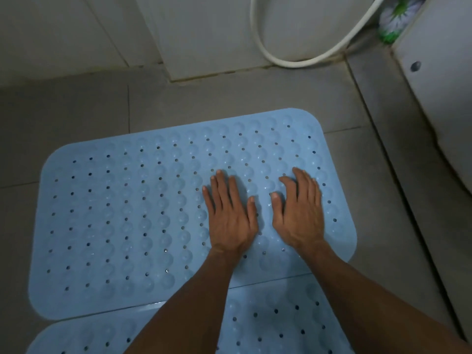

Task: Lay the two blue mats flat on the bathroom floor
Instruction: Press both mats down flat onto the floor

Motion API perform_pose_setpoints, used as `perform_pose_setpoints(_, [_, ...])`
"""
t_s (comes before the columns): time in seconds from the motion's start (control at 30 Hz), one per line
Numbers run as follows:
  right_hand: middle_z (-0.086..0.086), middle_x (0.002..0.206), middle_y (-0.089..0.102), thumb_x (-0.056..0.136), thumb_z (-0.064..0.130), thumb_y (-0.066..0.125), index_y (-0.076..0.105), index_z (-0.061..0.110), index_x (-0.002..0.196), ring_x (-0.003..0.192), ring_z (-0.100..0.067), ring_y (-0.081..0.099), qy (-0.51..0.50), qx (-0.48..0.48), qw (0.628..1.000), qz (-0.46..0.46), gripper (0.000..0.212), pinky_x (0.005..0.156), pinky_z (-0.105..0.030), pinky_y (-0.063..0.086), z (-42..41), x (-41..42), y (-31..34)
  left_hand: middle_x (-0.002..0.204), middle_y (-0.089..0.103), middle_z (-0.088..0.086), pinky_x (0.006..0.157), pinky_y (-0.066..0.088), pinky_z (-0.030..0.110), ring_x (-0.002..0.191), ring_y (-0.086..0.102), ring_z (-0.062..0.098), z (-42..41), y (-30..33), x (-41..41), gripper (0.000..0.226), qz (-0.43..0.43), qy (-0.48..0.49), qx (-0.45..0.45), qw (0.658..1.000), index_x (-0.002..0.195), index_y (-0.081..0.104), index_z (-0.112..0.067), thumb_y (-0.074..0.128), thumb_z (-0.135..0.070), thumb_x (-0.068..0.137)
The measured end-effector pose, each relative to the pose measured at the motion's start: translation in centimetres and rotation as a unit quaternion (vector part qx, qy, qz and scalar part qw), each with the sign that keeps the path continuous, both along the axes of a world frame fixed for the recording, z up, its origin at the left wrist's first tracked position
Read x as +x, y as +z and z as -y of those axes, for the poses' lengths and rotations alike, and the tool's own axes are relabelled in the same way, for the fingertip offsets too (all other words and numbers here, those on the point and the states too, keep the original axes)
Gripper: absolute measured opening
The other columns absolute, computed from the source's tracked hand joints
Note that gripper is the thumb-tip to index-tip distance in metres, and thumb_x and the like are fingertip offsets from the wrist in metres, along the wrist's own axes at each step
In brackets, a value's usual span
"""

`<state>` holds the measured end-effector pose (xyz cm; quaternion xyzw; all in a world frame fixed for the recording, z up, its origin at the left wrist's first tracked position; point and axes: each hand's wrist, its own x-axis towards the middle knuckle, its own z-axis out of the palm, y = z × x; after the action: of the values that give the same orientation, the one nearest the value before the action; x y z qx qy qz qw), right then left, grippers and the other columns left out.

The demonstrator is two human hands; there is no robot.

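Far mat (pixel 122 213): flat on floor (pixel 76 111).
Left hand (pixel 231 215), right hand (pixel 300 213): fingers straight, pressing far mat to seat it.
Near mat (pixel 268 323): adjoining far mat.

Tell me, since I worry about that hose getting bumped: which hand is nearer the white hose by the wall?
Right. The right hand presses the far blue mat below the white hose; the left hand lies flat beside it, farther left of the hose.

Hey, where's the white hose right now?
In the head view the white hose loops down at the upper right, along the wall base, beyond the far blue mat and left of the green-and-white brush.
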<state>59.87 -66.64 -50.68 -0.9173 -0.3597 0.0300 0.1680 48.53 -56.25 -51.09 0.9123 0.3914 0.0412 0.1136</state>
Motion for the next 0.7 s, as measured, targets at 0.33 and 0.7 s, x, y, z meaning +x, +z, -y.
perform_pose_setpoints(0.33, [-0.012, 0.163, 0.027, 0.099, 0.042, 0.044, 0.037, 0.007, 0.151, 0.154, -0.024, 0.015, 0.017, -0.045, 0.999, 0.007, 0.064, 0.124, -0.052, 0.014, 0.0, 0.4, -0.2, 0.160, -0.010, 0.020, 0.119, 0.007, 0.058, 0.149, -0.009, 0.033, -0.3, 1.2, 0.8, 0.075, -0.053, -0.011, -0.034, 0.998, 0.153, 0.002, -0.001, 0.027, -0.047, 0.100])
perform_pose_setpoints(0.7, [-0.008, 0.164, 0.027, 0.101, 0.047, 0.036, 0.038, 0.010, 0.151, 0.154, -0.022, 0.016, 0.014, -0.041, 0.999, 0.016, 0.062, 0.124, -0.051, 0.015, -0.4, 0.1, -0.1, 0.162, -0.011, 0.011, 0.120, 0.003, 0.053, 0.150, -0.012, 0.023, -1.1, 0.4, -2.5, 0.070, -0.050, -0.069, -0.041, 0.996, 0.154, -0.002, -0.008, 0.018, -0.050, 0.101])
